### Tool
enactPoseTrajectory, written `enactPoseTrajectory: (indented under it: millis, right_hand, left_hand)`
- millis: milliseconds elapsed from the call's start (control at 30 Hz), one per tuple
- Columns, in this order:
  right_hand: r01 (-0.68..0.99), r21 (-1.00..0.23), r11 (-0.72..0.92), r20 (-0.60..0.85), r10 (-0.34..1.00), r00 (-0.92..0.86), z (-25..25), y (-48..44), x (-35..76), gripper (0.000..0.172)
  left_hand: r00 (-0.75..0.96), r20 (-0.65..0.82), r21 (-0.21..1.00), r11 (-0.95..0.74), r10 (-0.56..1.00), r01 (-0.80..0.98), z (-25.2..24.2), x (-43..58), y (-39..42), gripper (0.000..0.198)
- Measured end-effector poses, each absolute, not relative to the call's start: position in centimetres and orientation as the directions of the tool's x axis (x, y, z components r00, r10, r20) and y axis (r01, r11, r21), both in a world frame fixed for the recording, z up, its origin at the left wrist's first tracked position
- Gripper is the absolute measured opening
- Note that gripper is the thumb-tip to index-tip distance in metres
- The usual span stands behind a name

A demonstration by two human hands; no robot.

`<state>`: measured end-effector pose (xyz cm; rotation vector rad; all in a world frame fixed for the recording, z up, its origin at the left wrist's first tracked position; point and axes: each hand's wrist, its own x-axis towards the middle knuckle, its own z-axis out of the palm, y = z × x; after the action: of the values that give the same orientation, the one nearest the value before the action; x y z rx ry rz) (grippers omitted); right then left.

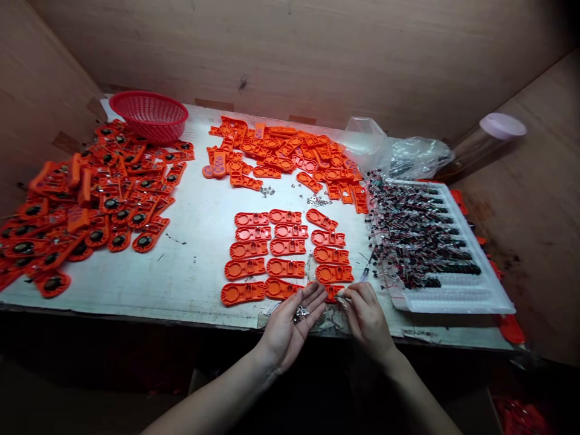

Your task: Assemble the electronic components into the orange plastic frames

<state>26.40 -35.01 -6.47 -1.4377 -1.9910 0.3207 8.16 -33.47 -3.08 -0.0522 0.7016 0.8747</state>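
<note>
My left hand [292, 326] is turned palm up and cupped, with several small shiny metal pieces [300, 313] lying in it. Its fingertips are beside the nearest orange plastic shells. My right hand [368, 317] pinches what looks like a small metal piece [341, 297] between thumb and fingers, over an orange shell [333, 292] that the hands partly cover. Three columns of similar orange shells [286, 268] lie hollow side up in front of me. A thin screwdriver-like tool [366, 269] lies just beyond my right hand.
Orange parts with black round discs [111, 203] are heaped at left by a red basket [151, 115]. More shells [281, 151] and loose metal pieces [318, 200] lie farther back. At right, a white tray [487, 284] holds wired black components [421, 229], near a plastic bag [419, 158] and clear tube [480, 142].
</note>
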Motion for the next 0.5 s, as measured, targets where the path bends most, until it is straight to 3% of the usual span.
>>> enactPoseTrajectory:
  millis: [500]
  right_hand:
    - [0.734, -0.527, 0.429, 0.373, 0.892, -0.254, -6.97, -34.64, 26.29, 0.017]
  left_hand:
    - [0.436, -0.604, 0.186, 0.649, 0.668, -0.737, -3.82, 8.2, -33.11, 0.032]
